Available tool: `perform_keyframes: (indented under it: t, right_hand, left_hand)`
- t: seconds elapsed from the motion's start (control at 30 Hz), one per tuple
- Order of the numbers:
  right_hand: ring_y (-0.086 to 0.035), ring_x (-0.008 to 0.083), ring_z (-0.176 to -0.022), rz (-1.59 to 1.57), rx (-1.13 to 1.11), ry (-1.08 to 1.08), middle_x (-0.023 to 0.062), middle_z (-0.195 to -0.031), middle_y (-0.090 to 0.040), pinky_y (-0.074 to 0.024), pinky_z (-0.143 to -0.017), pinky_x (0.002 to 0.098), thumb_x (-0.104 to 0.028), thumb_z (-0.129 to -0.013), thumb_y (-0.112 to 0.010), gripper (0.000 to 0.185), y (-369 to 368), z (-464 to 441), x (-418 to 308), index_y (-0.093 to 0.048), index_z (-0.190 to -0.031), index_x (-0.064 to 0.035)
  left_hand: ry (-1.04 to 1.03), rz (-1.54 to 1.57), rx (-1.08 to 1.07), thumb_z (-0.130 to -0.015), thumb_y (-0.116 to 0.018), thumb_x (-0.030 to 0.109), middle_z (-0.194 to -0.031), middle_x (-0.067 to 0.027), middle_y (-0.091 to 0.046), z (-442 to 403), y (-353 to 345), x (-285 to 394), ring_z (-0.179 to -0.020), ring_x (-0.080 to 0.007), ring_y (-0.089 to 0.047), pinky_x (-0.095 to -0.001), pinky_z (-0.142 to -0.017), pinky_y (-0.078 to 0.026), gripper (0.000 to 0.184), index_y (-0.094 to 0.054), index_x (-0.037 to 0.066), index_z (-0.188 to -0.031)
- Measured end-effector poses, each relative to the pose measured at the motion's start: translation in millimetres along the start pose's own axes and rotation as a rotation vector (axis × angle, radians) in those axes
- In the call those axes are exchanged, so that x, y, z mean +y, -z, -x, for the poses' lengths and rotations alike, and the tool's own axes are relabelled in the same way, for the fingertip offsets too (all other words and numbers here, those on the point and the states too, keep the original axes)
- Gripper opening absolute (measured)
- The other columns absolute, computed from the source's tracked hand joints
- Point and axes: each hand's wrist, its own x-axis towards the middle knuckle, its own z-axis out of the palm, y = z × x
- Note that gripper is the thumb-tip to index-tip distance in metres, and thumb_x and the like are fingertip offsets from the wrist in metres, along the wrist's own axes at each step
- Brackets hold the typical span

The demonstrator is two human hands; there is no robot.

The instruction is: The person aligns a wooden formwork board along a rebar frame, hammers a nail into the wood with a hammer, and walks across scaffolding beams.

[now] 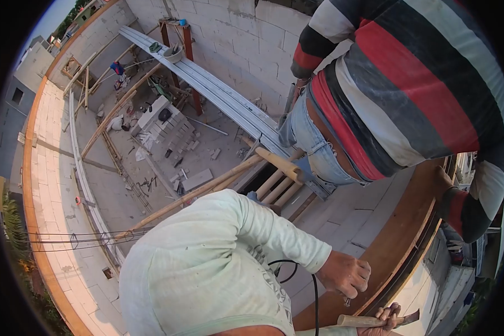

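Note:
My left hand (346, 273), at the end of a pale long sleeve (285, 238), is closed with fingertips together over a brown board (397, 229). A small nail (347, 302) sticks out below its fingertips. Just below it, my right hand (382, 320) is wrapped around a wooden-handled hammer (353, 321). The hammer's dark metal end points right, partly covered by the fingers. A black cable (316, 302) hangs between my chest and the board.
A co-worker in a striped shirt (397, 84) leans close at upper right, one hand (443, 182) at the board. Bamboo poles (207, 187) and a long metal plank (218, 84) cross above a floor with stacked blocks (165, 126). A block wall (67, 224) curves along the left.

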Motion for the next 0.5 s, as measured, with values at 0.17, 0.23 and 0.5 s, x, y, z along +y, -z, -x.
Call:
perform_keyframes:
  t: [0.17,0.23,0.5]
  right_hand:
    - [-0.061,0.0199,-0.078,-0.224,0.02,0.122,0.0104,-0.096,-0.061,-0.0551,-0.063,0.034,-0.014,-0.087,-0.058,0.024,-23,6,-3,-0.056,-0.111,-0.0102]
    - [-0.062,0.0225,-0.079,-0.33,0.151,0.228,0.0129,-0.096,-0.061,-0.0542,-0.061,0.0343,-0.012,-0.081,-0.066,0.022,-38,12,-2,-0.06,-0.102,-0.0081]
    - [-0.064,0.0358,-0.087,0.921,-0.058,0.707,0.0182,-0.099,-0.066,-0.0531,-0.074,0.0486,-0.042,-0.069,-0.083,0.06,10,-2,33,-0.065,-0.108,-0.0009]
  left_hand:
    - [0.708,0.339,-0.024,-0.083,-0.069,0.011,-0.086,-0.0084,-0.067,41,18,6,-0.083,-0.023,-0.065,-0.0399,-0.076,-0.052,0.01,-0.063,0.003,-0.086]
    - [0.93,0.561,0.065,-0.087,-0.068,0.016,-0.08,-0.008,-0.066,47,21,11,-0.078,-0.0213,-0.065,-0.0366,-0.072,-0.052,0.013,-0.063,0.003,-0.086]
    - [1.192,1.193,0.462,-0.095,-0.061,0.036,-0.069,-0.0065,-0.061,29,48,24,-0.065,-0.0163,-0.062,-0.0317,-0.067,-0.051,0.039,-0.06,-0.003,-0.096]
